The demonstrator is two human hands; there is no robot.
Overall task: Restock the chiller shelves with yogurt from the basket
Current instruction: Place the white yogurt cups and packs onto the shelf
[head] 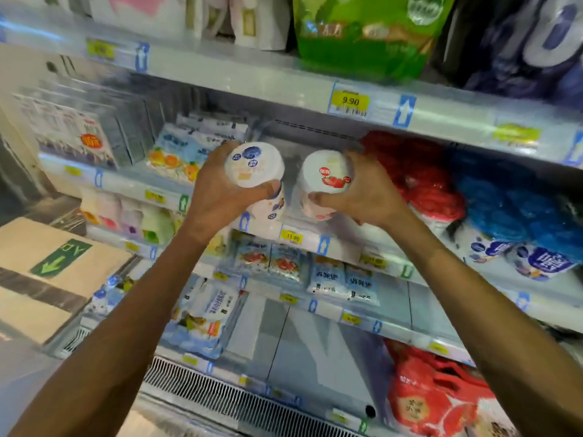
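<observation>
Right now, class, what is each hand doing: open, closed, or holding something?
The left hand grips a blueberry yogurt cup.
The right hand grips a strawberry yogurt cup.

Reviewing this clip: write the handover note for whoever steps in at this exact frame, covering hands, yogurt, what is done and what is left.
Left hand: grips the blueberry yogurt tub, lid towards the camera.
Right hand: grips the strawberry yogurt tub, held the same way.
Both tubs are in the air in front of the bare shelf gap, between the orange-print pouches and the red net packs.
Done: both tubs raised to the shelf.
Left: set both in the gap, then fetch more. The basket is out of view, so how many remain is unknown.
</observation>
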